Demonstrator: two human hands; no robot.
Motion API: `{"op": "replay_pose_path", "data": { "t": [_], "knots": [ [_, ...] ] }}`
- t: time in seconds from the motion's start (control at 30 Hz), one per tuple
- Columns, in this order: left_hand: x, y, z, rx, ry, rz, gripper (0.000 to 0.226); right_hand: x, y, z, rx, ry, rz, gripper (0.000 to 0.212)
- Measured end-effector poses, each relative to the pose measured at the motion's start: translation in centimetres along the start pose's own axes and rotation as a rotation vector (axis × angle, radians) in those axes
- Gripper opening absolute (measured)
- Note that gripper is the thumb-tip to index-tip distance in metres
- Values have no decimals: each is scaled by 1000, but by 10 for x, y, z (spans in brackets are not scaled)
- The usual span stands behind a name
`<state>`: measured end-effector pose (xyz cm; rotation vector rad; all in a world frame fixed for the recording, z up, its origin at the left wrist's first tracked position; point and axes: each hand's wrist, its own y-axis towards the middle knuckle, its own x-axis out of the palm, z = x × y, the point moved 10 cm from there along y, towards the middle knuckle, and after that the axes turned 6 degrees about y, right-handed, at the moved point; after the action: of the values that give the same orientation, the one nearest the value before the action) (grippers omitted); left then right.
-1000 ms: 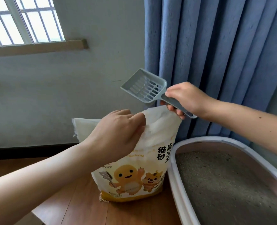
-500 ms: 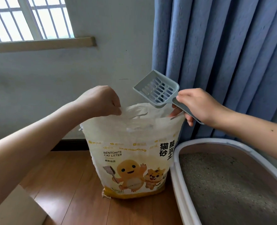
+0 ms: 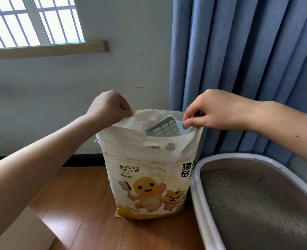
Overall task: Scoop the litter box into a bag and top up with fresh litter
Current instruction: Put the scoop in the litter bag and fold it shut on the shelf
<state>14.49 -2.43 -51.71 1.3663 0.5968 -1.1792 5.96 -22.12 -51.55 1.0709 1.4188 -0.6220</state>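
Observation:
A white and yellow bag of bentonite cat litter (image 3: pixel 149 179) stands upright on the wooden floor, its top open. My left hand (image 3: pixel 107 107) pinches the left edge of the bag's mouth and holds it up. My right hand (image 3: pixel 219 109) grips the handle of a grey slotted scoop (image 3: pixel 164 128) at the right edge of the mouth. The scoop's head tilts down inside the bag, partly hidden by the front wall. The litter box (image 3: pixel 197 201), white-rimmed with grey litter inside, sits directly right of the bag.
A blue curtain (image 3: pixel 239 60) hangs behind the bag and the litter box. A white wall with a barred window (image 3: pixel 32 20) is at the back left. A pale cardboard-like edge (image 3: pixel 23 235) shows at the bottom left on the wooden floor (image 3: pixel 80 204).
The scoop has gone from above the bag down into its open mouth. My left hand shifted along the bag's top edge to the left corner, pulling the mouth wider.

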Motion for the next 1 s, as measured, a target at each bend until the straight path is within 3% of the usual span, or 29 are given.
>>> {"op": "replay_pose_path", "data": {
  "t": [0.2, 0.3, 0.5, 0.6, 0.73, 0.83, 0.93, 1.0],
  "knots": [
    [1, -3, -2, 2, -10, -1, 6, -12, 4, 10, 30, 162, 140, 30],
    [3, -5, -1, 16, -25, -11, 7, -11, 4, 25, 72, 228, 203, 23],
    [-9, -17, -12, 42, -66, -41, 23, 28, 6, 64, 205, 363, 40, 57],
    [-18, -34, -39, -12, -295, -119, 32, 36, 3, 81, 264, 533, 112, 47],
    [-1, -72, -68, -66, -619, -320, 62, 63, -5, 93, 336, 985, 158, 21],
    [18, -91, -79, -93, -722, -283, 50, 76, -10, 100, 356, 1112, 238, 20],
    [17, -96, -88, -179, -775, -84, 14, 72, -15, 106, 359, 1062, 386, 13],
    [9, -95, -92, -214, -766, 28, 7, 61, -20, 109, 355, 979, 484, 3]
  ]
}}
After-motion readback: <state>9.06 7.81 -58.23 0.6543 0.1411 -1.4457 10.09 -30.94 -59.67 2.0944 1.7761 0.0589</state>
